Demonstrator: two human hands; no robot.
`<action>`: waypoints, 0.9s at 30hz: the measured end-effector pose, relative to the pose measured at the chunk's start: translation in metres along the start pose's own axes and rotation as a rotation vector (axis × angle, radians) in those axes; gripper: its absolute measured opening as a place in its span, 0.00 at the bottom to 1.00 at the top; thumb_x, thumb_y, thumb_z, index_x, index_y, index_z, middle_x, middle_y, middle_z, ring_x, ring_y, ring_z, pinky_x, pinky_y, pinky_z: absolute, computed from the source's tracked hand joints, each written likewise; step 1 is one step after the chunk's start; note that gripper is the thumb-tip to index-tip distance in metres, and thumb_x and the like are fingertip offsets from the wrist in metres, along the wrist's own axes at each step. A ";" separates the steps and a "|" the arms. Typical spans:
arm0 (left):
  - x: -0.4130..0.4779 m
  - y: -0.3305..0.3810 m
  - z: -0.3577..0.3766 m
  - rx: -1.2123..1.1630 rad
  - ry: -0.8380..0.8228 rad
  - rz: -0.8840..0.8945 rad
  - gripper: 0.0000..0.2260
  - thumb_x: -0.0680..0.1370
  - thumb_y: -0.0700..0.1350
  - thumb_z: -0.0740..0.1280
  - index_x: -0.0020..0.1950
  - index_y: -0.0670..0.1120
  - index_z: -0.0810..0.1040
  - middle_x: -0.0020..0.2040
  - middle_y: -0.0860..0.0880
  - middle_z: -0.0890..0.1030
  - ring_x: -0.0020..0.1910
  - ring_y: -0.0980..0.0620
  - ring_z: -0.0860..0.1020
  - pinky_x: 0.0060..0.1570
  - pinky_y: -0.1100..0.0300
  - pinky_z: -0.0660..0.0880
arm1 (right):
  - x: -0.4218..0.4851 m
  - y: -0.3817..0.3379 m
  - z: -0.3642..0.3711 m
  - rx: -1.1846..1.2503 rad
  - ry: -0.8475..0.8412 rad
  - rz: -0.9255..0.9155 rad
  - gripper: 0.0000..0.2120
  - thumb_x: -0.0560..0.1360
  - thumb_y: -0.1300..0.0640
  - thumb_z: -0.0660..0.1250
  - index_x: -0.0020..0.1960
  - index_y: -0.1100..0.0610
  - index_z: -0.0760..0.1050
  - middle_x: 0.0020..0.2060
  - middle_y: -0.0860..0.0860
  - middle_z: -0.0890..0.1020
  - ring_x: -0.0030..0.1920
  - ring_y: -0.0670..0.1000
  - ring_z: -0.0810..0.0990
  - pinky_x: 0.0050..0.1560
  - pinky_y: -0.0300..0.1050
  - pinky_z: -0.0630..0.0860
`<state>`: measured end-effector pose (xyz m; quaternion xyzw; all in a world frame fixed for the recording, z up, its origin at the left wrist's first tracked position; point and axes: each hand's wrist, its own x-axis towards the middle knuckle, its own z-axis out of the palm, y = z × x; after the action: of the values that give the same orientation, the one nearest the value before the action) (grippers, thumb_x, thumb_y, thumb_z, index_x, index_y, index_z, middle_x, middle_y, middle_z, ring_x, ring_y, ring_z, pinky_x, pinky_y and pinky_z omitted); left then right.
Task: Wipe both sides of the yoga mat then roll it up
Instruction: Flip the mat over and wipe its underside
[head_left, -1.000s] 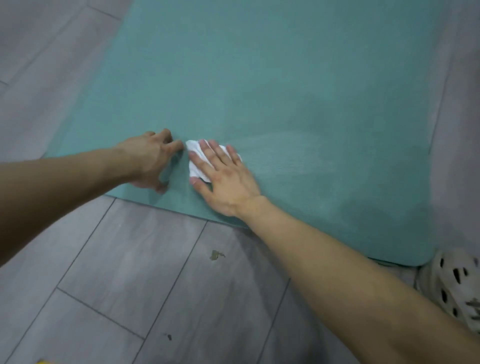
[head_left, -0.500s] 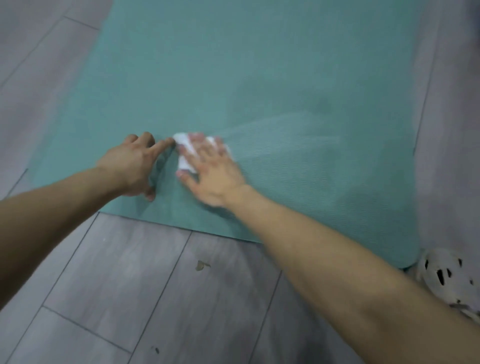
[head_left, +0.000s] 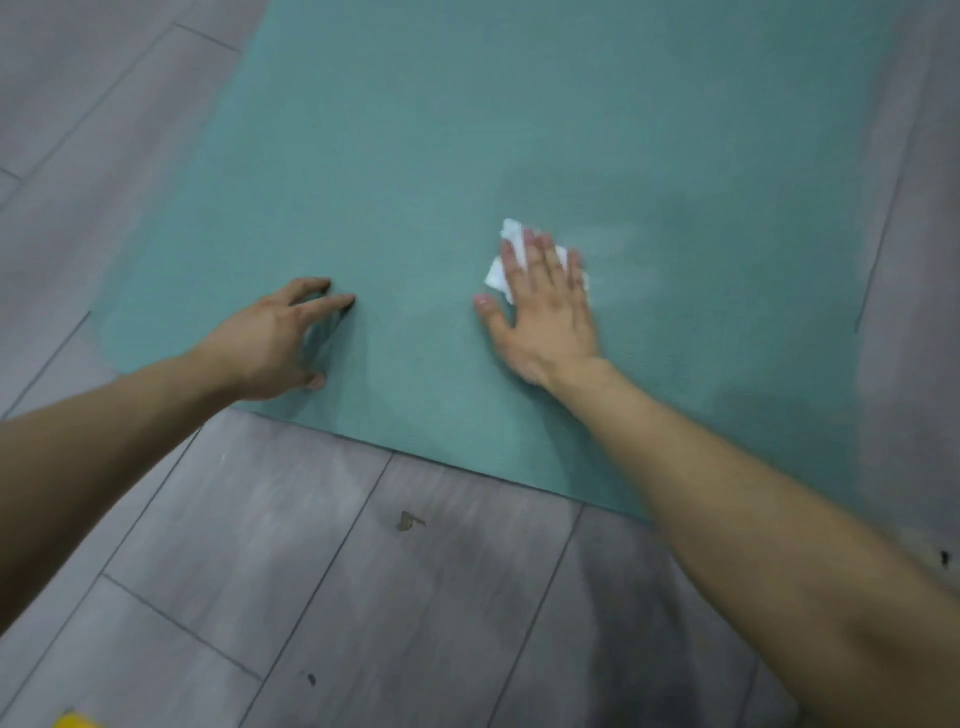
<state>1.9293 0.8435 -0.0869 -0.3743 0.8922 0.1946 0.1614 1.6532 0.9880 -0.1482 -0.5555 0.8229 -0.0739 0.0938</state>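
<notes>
Grey plank floor (head_left: 260, 571) carries the teal yoga mat (head_left: 519, 130), unrolled flat. The left hand (head_left: 270, 338) props on the mat with spread, lightly bent fingers, holding nothing. The right hand (head_left: 545, 306) presses straight fingers onto a white wipe (head_left: 511, 234).

Grey plank floor (head_left: 249, 519) under soft, even indoor light.
The boards are pale grey with a wood grain, parted by thin dark seams (head_left: 334, 561) that run on a slant. They fill the view from 6 to 10 o'clock and show again as a narrow strip at 3 o'clock. A small brown scrap (head_left: 410, 521) lies on a board near 6 o'clock, and a dark speck (head_left: 310, 678) sits at 7 o'clock. A yellow object (head_left: 78, 719), too cropped to identify, shows at the far 7 o'clock edge. A darker shadow (head_left: 613, 623) dims the boards toward 5 o'clock.
</notes>
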 end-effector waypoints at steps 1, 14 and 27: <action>-0.001 0.000 0.000 -0.007 0.000 0.006 0.51 0.67 0.45 0.85 0.84 0.57 0.62 0.84 0.47 0.58 0.79 0.42 0.67 0.75 0.50 0.67 | -0.019 -0.034 0.009 0.008 -0.047 -0.164 0.39 0.83 0.31 0.46 0.86 0.51 0.51 0.86 0.53 0.50 0.85 0.52 0.43 0.83 0.59 0.42; -0.007 -0.014 -0.001 0.033 0.007 0.081 0.47 0.71 0.53 0.82 0.85 0.58 0.60 0.85 0.48 0.56 0.83 0.45 0.59 0.77 0.45 0.65 | -0.096 0.063 -0.007 -0.009 0.003 0.337 0.36 0.84 0.32 0.40 0.87 0.50 0.45 0.86 0.53 0.46 0.85 0.53 0.42 0.84 0.60 0.43; -0.002 -0.010 -0.002 0.152 -0.013 0.117 0.47 0.70 0.59 0.79 0.84 0.57 0.60 0.84 0.45 0.58 0.80 0.40 0.64 0.75 0.42 0.69 | -0.133 -0.125 0.040 0.008 -0.044 -0.058 0.34 0.86 0.36 0.52 0.86 0.50 0.49 0.86 0.52 0.48 0.85 0.52 0.43 0.83 0.59 0.47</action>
<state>1.9377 0.8370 -0.0866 -0.3070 0.9236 0.1379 0.1837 1.8244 1.0644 -0.1496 -0.5804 0.8038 -0.0677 0.1117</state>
